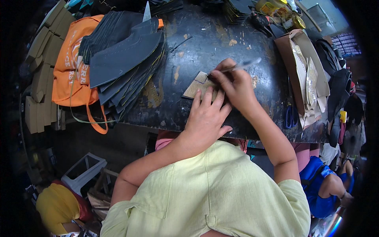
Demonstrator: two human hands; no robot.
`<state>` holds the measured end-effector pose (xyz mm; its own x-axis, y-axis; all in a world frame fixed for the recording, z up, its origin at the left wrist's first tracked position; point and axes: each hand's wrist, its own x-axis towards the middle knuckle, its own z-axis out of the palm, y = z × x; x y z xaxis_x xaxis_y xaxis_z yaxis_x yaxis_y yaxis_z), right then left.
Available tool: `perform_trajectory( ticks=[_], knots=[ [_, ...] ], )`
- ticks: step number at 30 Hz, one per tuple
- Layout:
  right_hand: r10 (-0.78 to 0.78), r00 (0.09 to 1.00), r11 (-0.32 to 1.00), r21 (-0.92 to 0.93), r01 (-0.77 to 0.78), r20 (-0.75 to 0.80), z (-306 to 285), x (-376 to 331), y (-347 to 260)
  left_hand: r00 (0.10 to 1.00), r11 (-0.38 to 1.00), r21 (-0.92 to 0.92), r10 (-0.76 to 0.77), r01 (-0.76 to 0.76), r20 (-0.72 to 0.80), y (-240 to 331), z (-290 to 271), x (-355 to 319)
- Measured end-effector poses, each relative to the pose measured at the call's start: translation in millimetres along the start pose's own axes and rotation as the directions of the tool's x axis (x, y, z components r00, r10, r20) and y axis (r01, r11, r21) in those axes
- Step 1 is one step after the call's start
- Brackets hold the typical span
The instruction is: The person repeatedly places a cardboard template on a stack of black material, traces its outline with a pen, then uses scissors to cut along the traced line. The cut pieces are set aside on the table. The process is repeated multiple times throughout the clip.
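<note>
A small tan flat piece (196, 85) with a few dark lines lies on the dark worktable (189, 51) near its front edge. My left hand (206, 118) rests on it, fingers spread and pressing its near side; the part beneath them is hidden. Pinched in my right hand (238, 85) is a slim pen (248, 63) with a pale, translucent barrel slanting up to the right. Its lower end comes down near the piece's right edge, where my fingers hide the exact contact. A dark sheet seems to lie just under the tan piece.
Left, a tall stack of dark cut sheets (124, 61) lies against an orange bag (71, 59) beside cardboard boxes (37, 112). Right stand an open carton (290, 51) of patterned pieces and blue-handled scissors (290, 117). Other people sit low at left (57, 207) and right (318, 189).
</note>
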<state>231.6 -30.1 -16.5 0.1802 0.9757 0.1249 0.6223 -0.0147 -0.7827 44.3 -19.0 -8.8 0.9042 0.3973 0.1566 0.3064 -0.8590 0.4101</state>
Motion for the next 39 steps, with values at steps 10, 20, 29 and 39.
perform_trajectory(
  ticks=[10, 20, 29, 39],
  knots=[
    [0.09, 0.994, 0.974, 0.204, -0.099, 0.053, -4, 6, -4, 1.0, 1.0, -0.017, -0.002, 0.002, 0.004, 0, 2, -1],
    [0.019, 0.999, 0.986, 0.167, -0.013, -0.038, 5, 1, -6, 1.0, 1.0, -0.022, -0.004, 0.004, -0.003, -1, 3, 0],
    [0.043, 0.999, 0.988, 0.146, -0.047, 0.024, 11, 5, -15, 1.0, 0.999, -0.051, 0.0, 0.001, 0.02, -1, 1, -2],
    [0.139, 0.969, 0.972, -0.157, -0.172, -0.205, -55, -47, -13, 0.978, 0.884, -0.466, -0.125, 0.034, -0.167, -36, -28, 6]
  ],
)
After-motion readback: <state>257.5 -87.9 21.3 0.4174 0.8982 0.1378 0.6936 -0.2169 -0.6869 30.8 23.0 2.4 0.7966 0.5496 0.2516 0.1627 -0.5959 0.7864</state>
